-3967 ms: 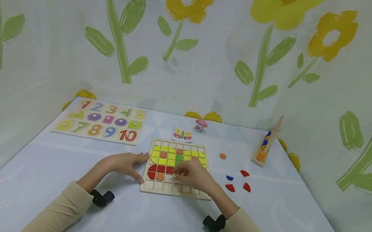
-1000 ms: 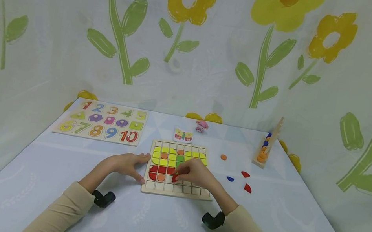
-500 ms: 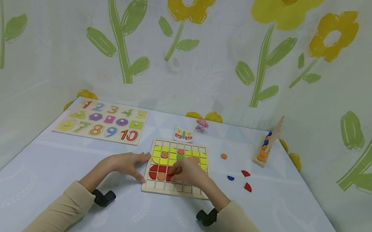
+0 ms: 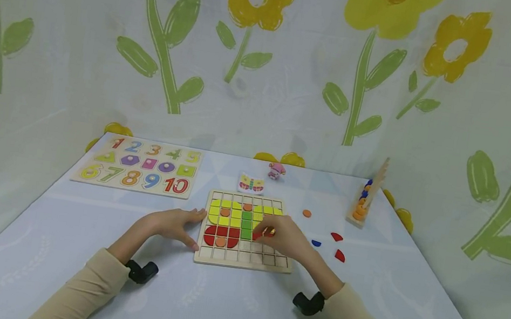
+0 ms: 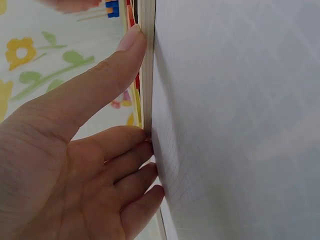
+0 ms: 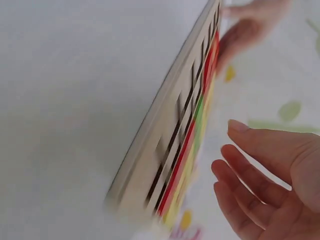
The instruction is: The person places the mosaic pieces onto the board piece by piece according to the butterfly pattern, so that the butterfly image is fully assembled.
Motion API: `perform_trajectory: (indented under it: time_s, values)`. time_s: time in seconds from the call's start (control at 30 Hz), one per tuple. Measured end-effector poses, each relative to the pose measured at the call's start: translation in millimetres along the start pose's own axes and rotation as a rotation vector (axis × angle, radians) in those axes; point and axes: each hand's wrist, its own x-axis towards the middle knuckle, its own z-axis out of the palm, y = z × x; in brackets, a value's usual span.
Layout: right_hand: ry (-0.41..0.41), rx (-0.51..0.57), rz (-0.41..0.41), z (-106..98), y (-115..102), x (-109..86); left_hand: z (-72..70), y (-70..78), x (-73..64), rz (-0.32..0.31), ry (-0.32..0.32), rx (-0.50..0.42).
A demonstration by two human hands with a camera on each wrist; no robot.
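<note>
A wooden grid board [image 4: 217, 254] lies mid-table with yellow, green and red flat pieces set in it. My left hand [image 4: 172, 226] steadies its left side. In the left wrist view, the thumb lies against the board edge [image 5: 147, 75] and the other fingertips rest along it. My right hand [image 4: 286, 237] hovers over the board's right half, partly hiding red pieces below. The right wrist view shows that hand [image 6: 260, 180] with thumb and fingers apart, nothing between them. A red rounded block [image 4: 223, 231] fills cells on the left, around an orange disc [image 4: 221, 242].
Right of the board lie loose red pieces [image 4: 340, 256], a blue half-round piece [image 4: 316, 243] and an orange disc [image 4: 306, 213]. Behind it stand a butterfly card [image 4: 251, 184] and a pink figurine [image 4: 276, 170]. A number puzzle [image 4: 137, 164] lies back left, a bead rack [image 4: 364, 199] back right.
One loose red piece left the table; my right hand set it at the lower right of the left red block and let go. That hand then moved right. The left hand stayed.
</note>
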Motion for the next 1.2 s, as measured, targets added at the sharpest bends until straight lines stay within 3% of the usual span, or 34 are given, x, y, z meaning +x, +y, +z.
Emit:
perform_trajectory:
  time_s: [0.3,0.63,0.83,0.93,1.2]
  values:
    - [0.05,-0.043,0.076,-34.8,64.7,-43.8,0.7,1.4,-1.0,-0.028,-0.012,-0.011]
    - [0.035,-0.102,0.238,-52.0,103.6,-56.9,0.6,1.9,-1.6,-0.035,0.001,-0.021]
    - [0.028,-0.094,0.252,-50.4,111.6,-56.7,0.6,1.7,-0.9,-0.034,0.0,-0.022]
    - [0.044,-0.099,0.22,-49.1,109.7,-55.9,0.9,1.7,-0.7,-0.028,-0.001,-0.023]
    - [0.047,-0.057,0.082,-40.9,76.2,-46.2,0.3,2.0,-0.6,-0.016,0.001,-0.011]
